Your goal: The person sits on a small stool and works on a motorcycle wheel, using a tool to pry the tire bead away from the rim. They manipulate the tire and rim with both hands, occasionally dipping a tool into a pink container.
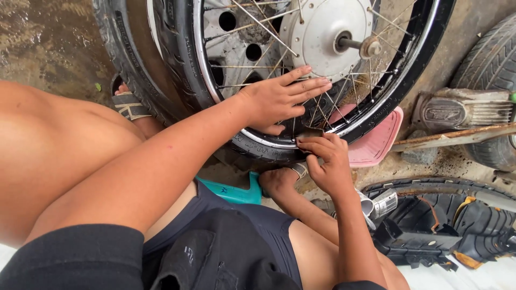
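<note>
Spoked wheel point(322, 32) upright on the concrete floor point(48, 43), tyre point(258, 147) seated only in part. Left hand point(282, 99) flat, fingers spread on spokes. Right hand point(325, 161) fingers pinched narrow at rim point(376, 107). Work looks mid-way.

A motorcycle repair workshop, apparently a rough open-air one, is indicated. A spoked motorcycle wheel point(301, 64) with its tyre is stood on a stained, wet concrete floor point(48, 43). A car tyre point(492, 80) and an engine part point(462, 110) are seen at the right edge, and a loose worn tyre point(451, 209) is laid at the lower right corner.
</note>
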